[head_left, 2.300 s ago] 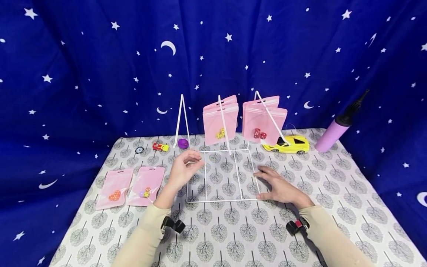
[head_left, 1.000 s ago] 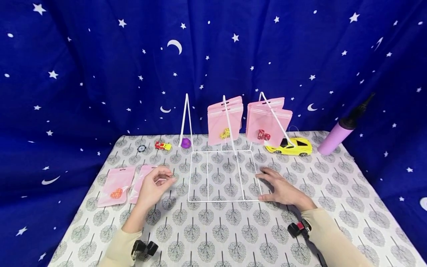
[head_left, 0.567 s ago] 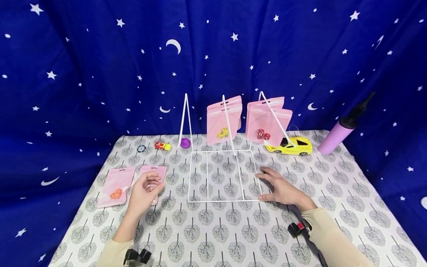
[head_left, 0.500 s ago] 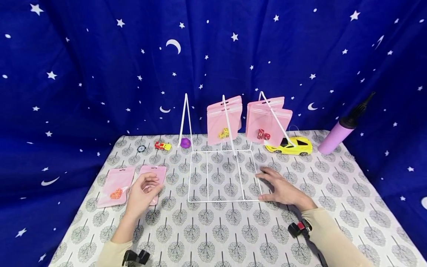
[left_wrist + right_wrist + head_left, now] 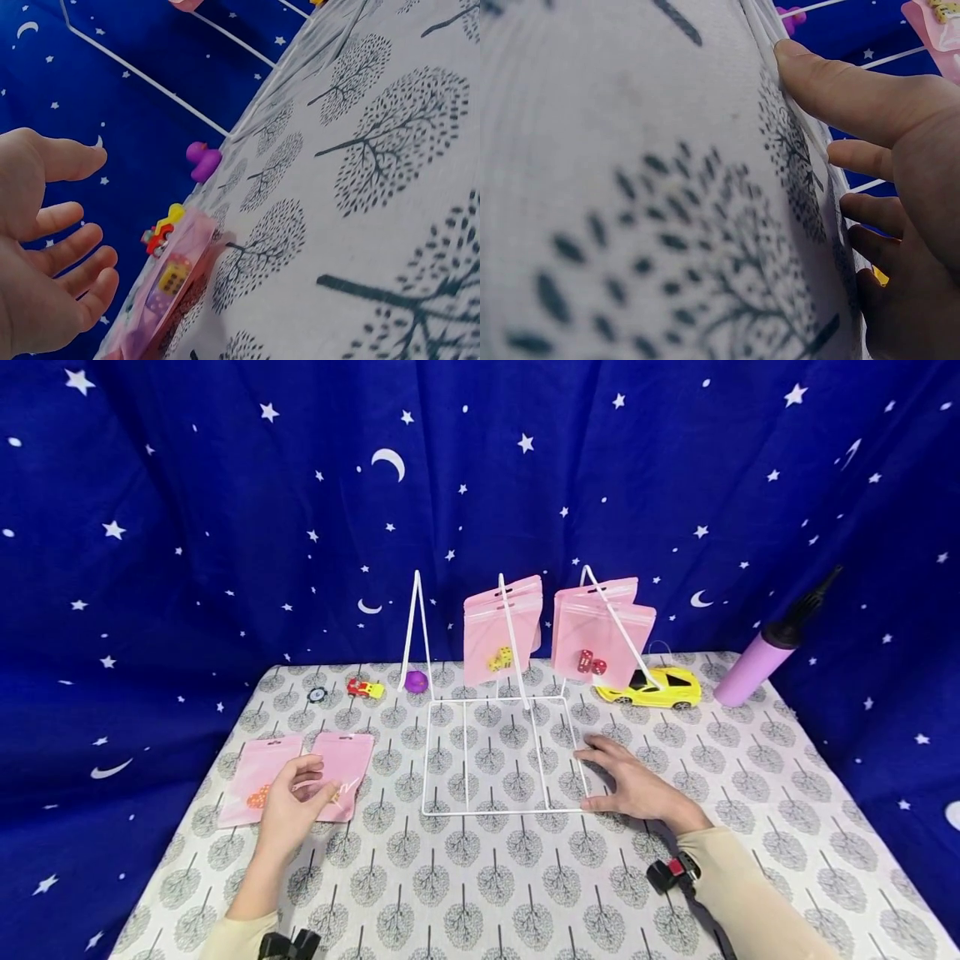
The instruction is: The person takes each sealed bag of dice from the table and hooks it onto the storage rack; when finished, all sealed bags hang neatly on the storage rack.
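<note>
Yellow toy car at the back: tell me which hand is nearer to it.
Right. The right hand rests on the near right corner of the wire rack, in front of the yellow toy car. The left hand is far across by the pink bags.

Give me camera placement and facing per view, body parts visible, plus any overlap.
Head: looks forward and down at the table; both sleeved forearms, left hand over the pink bag, right hand on the wire rack.
Left wrist: low, across the cloth; open palm.
Right wrist: at cloth level; fingers flat.
Shared: head and left wrist both show the purple duck.
</note>
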### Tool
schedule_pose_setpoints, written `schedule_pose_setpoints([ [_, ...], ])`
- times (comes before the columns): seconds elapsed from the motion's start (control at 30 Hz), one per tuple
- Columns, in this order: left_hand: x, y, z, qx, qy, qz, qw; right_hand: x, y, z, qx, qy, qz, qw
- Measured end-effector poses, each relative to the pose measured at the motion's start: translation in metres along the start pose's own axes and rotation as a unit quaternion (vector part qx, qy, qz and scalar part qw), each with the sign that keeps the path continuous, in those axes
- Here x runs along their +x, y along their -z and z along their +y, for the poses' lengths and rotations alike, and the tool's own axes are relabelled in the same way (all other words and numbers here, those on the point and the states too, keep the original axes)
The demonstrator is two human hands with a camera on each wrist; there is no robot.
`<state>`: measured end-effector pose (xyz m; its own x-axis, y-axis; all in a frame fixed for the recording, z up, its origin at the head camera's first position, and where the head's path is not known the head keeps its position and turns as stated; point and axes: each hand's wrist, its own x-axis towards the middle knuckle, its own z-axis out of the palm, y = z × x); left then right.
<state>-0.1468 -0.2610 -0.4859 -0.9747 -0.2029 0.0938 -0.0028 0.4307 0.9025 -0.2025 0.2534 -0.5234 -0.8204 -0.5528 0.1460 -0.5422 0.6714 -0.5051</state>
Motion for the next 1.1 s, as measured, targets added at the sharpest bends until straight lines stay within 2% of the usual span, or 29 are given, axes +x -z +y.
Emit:
schedule_pose_setpoints([
  [0.1,0.000,0.004,-0.001,0.028,0.017,0.003,0.9995,0.000,-0.001,0.000,0.004,0.002,0.000,1.000],
  [0.3,0.001,0.012,-0.001,0.037,0.035,0.005,0.9987,0.002,0.000,-0.001,0.008,0.003,-0.002,1.000],
  [0.53,0.002,0.015,0.001,0.115,0.054,0.038,0.9912,0.002,0.000,0.000,0.007,0.000,-0.004,1.000],
  [0.73,0.003,0.015,-0.006,0.123,0.067,0.022,0.9898,0.002,-0.001,0.000,0.003,0.002,-0.005,1.000],
  [0.93,0.006,0.013,-0.010,0.138,0.065,0.033,0.9877,-0.001,0.001,-0.002,0.005,-0.010,-0.008,1.000],
  [1.1,0.008,0.015,-0.012,0.145,0.070,0.029,0.9866,-0.001,0.000,-0.001,0.006,-0.007,-0.006,1.000],
])
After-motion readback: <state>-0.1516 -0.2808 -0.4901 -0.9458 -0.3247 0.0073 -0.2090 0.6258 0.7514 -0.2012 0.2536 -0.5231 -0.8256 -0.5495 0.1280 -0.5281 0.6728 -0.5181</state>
